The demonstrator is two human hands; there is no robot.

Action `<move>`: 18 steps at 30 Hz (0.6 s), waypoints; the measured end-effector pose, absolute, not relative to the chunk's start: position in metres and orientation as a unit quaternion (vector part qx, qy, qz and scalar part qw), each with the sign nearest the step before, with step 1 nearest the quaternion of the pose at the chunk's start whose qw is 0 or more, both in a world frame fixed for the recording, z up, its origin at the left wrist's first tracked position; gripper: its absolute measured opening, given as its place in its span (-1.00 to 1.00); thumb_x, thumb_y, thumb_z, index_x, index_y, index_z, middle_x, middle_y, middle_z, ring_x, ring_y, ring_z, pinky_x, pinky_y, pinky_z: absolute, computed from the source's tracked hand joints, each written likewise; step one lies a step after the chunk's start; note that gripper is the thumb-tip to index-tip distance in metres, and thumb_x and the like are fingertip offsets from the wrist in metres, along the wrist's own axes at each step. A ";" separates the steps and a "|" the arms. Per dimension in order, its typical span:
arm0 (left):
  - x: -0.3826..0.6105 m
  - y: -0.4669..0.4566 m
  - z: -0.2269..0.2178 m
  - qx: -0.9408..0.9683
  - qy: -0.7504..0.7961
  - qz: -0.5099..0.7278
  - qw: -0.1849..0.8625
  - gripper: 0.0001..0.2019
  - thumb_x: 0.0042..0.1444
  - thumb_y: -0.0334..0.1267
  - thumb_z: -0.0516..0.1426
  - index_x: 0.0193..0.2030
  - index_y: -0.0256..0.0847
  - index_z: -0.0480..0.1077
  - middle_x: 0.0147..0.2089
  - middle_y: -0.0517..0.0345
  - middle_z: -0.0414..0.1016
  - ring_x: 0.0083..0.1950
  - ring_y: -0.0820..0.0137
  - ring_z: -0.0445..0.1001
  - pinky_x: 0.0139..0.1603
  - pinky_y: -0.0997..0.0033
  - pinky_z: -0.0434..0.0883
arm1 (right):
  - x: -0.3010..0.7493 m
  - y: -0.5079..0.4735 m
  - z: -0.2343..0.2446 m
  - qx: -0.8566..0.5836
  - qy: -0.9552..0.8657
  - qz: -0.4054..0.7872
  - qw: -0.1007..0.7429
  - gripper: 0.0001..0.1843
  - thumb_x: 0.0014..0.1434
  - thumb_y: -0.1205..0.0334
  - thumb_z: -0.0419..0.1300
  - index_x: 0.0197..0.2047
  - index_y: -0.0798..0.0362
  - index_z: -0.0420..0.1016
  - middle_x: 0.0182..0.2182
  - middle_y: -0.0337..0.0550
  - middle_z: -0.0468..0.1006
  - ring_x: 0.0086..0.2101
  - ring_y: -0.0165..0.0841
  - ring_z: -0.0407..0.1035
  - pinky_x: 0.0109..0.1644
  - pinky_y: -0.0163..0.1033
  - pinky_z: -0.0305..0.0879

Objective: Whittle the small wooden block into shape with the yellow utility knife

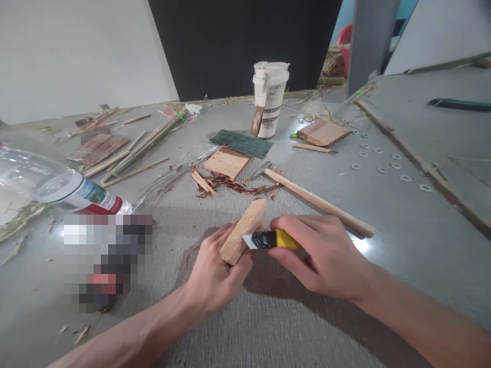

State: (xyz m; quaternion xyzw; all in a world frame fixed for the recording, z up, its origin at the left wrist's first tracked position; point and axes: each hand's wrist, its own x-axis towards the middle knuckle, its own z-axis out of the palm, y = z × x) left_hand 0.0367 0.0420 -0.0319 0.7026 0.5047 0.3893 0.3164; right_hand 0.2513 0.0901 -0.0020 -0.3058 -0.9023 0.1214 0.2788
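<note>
My left hand (215,273) is closed round the near end of a pale wood block (245,227), holding it tilted up off the grey table (268,317). My right hand (318,253) grips a yellow and black utility knife (270,239). Its short blade rests against the right side of the block. Just beyond the block lie reddish wood shavings (233,186) and a long wooden strip (318,202).
A flat wood piece (227,162), green sandpaper sheet (241,143) and lidded paper cup (269,99) stand farther back. A plastic bottle (53,186) lies at left beside bamboo sticks (141,148). Small metal washers (395,166) and another wood piece (322,132) are at right.
</note>
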 end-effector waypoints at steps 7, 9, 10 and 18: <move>0.039 0.040 -0.030 0.691 0.513 0.381 0.336 -0.84 0.23 -0.36 0.09 -0.40 -0.18 0.27 -0.45 0.28 0.26 -0.46 0.51 0.21 -0.43 0.47 0.21 | 0.255 0.093 -0.006 -0.300 -0.904 0.097 0.289 -0.77 0.41 0.05 0.10 -0.16 0.05 0.36 -0.41 -0.29 0.50 -0.47 -0.42 0.31 -0.40 -0.24 0.11; 0.038 0.040 -0.029 0.685 0.519 0.377 0.347 -0.84 0.23 -0.35 0.09 -0.40 -0.19 0.27 -0.44 0.28 0.27 -0.46 0.51 0.21 -0.43 0.47 0.21 | 0.255 0.092 -0.007 -0.299 -0.904 0.071 0.297 -0.78 0.41 0.06 0.11 -0.17 0.05 0.35 -0.41 -0.27 0.50 -0.46 -0.41 0.32 -0.40 -0.23 0.11; 0.038 0.041 -0.028 0.683 0.520 0.375 0.350 -0.84 0.23 -0.34 0.09 -0.39 -0.19 0.27 -0.44 0.28 0.27 -0.46 0.51 0.22 -0.43 0.47 0.21 | 0.254 0.091 -0.007 -0.300 -0.904 0.056 0.300 -0.78 0.40 0.06 0.12 -0.17 0.05 0.35 -0.41 -0.26 0.50 -0.46 -0.40 0.32 -0.39 -0.22 0.11; 0.036 0.034 -0.028 0.765 0.465 0.360 0.262 -0.91 0.27 -0.31 0.05 -0.23 -0.20 0.37 -0.38 0.17 0.40 -0.39 0.42 0.33 -0.39 0.38 0.27 | 0.277 0.120 -0.007 -0.426 -0.846 0.025 0.319 -0.74 0.43 0.05 0.08 -0.22 0.02 0.42 -0.61 -0.36 0.35 -0.64 -0.47 0.17 -0.50 -0.26 0.03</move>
